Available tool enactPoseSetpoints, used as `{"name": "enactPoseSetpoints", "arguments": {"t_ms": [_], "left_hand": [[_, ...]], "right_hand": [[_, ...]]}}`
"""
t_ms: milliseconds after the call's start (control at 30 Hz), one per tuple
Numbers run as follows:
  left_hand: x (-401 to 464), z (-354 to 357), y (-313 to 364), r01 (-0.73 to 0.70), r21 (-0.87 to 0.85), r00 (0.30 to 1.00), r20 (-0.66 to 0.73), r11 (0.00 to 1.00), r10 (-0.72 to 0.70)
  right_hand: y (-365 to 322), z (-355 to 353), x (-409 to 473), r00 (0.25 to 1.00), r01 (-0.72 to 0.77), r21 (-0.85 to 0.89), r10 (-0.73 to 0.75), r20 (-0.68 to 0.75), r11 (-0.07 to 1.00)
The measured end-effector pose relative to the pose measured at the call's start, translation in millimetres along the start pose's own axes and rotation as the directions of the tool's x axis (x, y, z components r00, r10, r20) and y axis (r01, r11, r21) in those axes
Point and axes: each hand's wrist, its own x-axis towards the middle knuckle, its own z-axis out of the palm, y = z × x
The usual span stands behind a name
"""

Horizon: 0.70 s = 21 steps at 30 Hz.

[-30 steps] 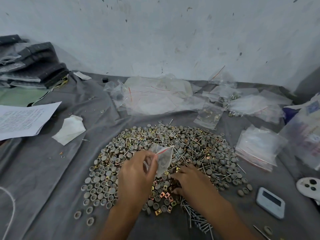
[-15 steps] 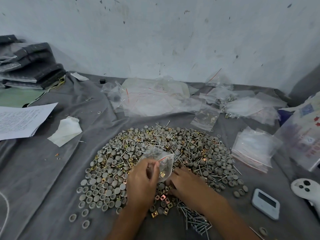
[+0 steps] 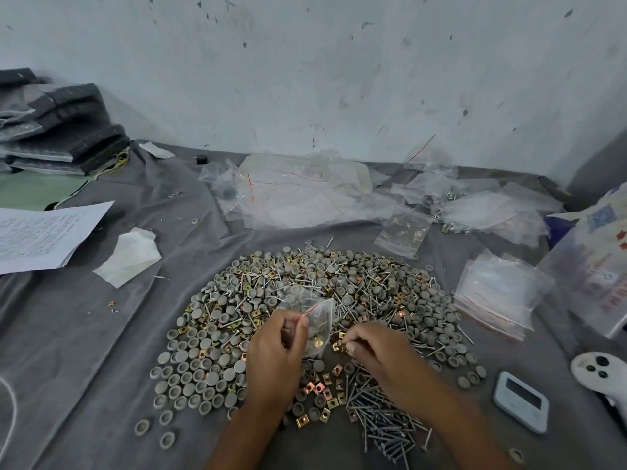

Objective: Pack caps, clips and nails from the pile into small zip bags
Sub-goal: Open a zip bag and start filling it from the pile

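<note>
Grey cloth covered the table under a stained white wall, and at its middle spread the pile of grey caps, brass clips and nails. Well beyond the pile lay a loose drift of clear bags, and off to the right a neat stack of zip bags with red seal lines.

The left hand pinched a small zip bag at its mouth, thumb and fingertips closed on the red-lined rim, so that the bag hung roughly upright over the near part of the pile, mouth upward and a few brass clips already showing through the film at its bottom. The right hand sat just beside it on the right, fingers curled in and pinched together at the tips near the bag's lower edge — apparently on a small piece, though what exactly it held could not be told from here.

What mattered for the coming move was this: the bag's opening lay up and to the left of the right hand's fingertips, close by, with the bag's long axis near vertical. The right hand was plainly the one placed to feed it; I judged it would need to lift over the rim and drop its piece in while the left kept the mouth open. Loose clips and a bundle of nails lay right below both wrists — within easy reach for the following picks.
</note>
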Motion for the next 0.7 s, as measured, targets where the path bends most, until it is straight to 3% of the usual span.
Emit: {"name": "enactPoseSetpoints", "arguments": {"t_ms": [100,200,400,700], "left_hand": [[0.4,-0.1,1.2,-0.006,-0.024,1.0,-0.009,1.0,0.006],[0.0,0.7,0.8,-0.008,-0.017,1.0,-0.003,1.0,0.008],[0.8,-0.8,11.8,-0.046,-0.011,0.998,0.035,0.999,0.047],[5.7,-8.3,26.8,-0.049,-0.056,0.997,0.061,0.997,0.052]], "right_hand": [[-15.6,-13.3,-4.5,0.988,0.058,0.132,-0.038,-0.146,0.99],[-34.3,-18.2,1.1,0.969,0.106,0.08,-0.085,-0.23,0.991],[-41.1,-15.5,16.4,0.969,0.066,-0.067,-0.08,-0.232,0.996],[-39.3,-17.6,22.6,0.958,0.031,-0.139,-0.069,-0.279,0.99]]}}
